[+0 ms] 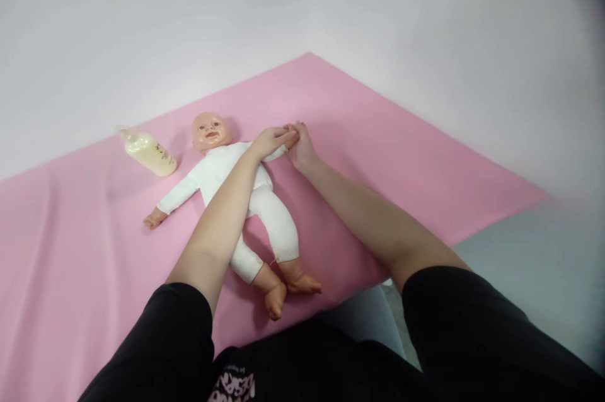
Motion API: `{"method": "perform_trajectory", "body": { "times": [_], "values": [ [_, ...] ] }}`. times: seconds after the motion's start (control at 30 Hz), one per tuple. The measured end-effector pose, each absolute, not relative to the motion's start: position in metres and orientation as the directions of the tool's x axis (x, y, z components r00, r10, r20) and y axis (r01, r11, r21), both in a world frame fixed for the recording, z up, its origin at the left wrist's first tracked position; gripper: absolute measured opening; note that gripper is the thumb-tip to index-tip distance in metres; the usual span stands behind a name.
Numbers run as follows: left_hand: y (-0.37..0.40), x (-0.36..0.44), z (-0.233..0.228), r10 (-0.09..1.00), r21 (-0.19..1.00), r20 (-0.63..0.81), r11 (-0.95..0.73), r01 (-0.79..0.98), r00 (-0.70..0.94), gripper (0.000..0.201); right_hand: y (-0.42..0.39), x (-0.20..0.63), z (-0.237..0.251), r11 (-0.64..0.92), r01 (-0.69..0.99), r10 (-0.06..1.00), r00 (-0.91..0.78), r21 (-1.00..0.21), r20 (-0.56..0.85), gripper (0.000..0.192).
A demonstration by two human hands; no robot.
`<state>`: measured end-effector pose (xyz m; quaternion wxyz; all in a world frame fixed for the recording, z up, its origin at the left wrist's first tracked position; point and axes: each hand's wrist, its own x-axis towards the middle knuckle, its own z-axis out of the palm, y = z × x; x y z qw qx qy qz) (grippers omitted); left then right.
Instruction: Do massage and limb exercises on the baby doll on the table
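Baby doll (236,191) is lying face-up on the pink sheet (387,156), legs twd the person. L hand (271,139) is reaching across the doll's chest, fingers closing on its far arm; R hand (299,145) is meeting it there, curling round the same arm's end. Lotion bottle (149,153) is lying on its side just beside the doll's head, w/ white wall (189,17) behind.
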<state>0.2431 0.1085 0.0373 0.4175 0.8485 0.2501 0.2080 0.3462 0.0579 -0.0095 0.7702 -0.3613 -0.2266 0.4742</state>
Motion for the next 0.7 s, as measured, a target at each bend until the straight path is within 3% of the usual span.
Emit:
{"method": "perform_trajectory", "body": {
  "times": [0.13,0.27,0.4,0.57,0.7],
  "values": [
    [0.109,0.243,0.037,0.610,0.786,0.158,-0.554,0.275,0.777,0.043,0.057,0.346,-0.009,0.249,-0.598,0.905,0.423,-0.762,-0.037,0.048],
    [0.111,0.244,0.037,0.620,0.751,0.197,-0.593,0.290,0.759,0.044,0.062,0.346,-0.012,0.290,-0.589,0.877,0.480,-0.754,-0.037,0.038],
    [0.111,0.244,0.038,0.674,0.754,0.255,-0.587,0.294,0.693,0.036,0.065,0.347,-0.018,0.354,-0.503,0.818,0.575,-0.788,0.001,0.033],
    [0.114,0.243,0.037,0.638,0.752,0.290,-0.613,0.243,0.713,0.032,0.063,0.352,-0.020,0.421,-0.353,0.775,0.619,-0.836,0.129,0.036],
    [0.118,0.243,0.033,0.631,0.750,0.300,-0.619,0.231,0.716,0.025,0.064,0.359,-0.021,0.395,-0.306,0.751,0.651,-0.866,0.112,0.031]
  ]
}}
